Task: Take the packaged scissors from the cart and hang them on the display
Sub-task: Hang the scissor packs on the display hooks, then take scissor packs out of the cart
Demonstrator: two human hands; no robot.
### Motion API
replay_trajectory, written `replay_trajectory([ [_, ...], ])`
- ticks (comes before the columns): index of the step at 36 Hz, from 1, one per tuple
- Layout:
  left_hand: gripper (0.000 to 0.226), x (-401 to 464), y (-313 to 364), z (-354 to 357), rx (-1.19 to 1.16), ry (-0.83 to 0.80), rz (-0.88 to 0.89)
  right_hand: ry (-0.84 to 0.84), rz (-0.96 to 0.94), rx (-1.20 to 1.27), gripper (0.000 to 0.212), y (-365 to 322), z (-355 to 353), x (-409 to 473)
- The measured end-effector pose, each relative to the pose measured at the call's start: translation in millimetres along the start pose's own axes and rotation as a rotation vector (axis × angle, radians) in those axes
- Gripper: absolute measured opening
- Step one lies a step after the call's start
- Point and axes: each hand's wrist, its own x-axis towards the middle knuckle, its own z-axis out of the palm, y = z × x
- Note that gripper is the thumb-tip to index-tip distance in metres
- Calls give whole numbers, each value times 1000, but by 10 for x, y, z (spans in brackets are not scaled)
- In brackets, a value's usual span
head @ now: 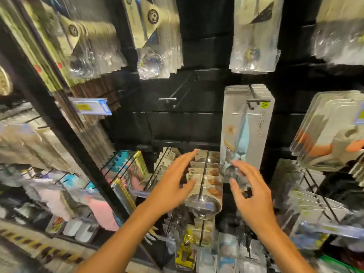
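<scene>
**Scissors on the hook, hands free**

Our left hand (173,182) and right hand (250,190) hovered with fingers spread, holding nothing. The scissors (244,131) hung on their hook (256,100), front of the stack, label outward so shoppers could read it. The empty hook (177,91) beside them probably awaited more stock.

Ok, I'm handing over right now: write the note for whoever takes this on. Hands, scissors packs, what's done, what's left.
Left hand: open, fingers spread, holding nothing, in front of the lower hooks.
Right hand: open, holding nothing, fingertips by the bottom of the scissors pack.
That pack hangs at the front of a row on its hook.
The empty hook to its left holds nothing.
Cart is out of view, so remaining packs can't be counted.
Left: fetch the next pack, hang it.
</scene>
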Motion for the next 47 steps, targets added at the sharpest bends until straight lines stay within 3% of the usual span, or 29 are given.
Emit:
replay_trajectory([
  [5, 69, -791, -452, -375, 109, 13, -9, -365, -116, -40, 45, -304, 545, -218],
  [10, 65, -1806, -1014, -793, 154, 55, -135, -723, -133, -108, 45, -605, 1270, -471],
  [22, 59, -4810, -2028, -1298, 98, 244, -636, -1246, -279, -104, 49, -1549, 3232, -1483],
  [35, 49, -6997, -2041, -1108, 7, 492, -1184, -1649, -329, -39, 45, -1930, 4602, -2472],
  [47, 46, -7260, -2172, -1051, -67, 594, -1490, -1866, -412, 26, 44, -1892, 5880, -2507],
])
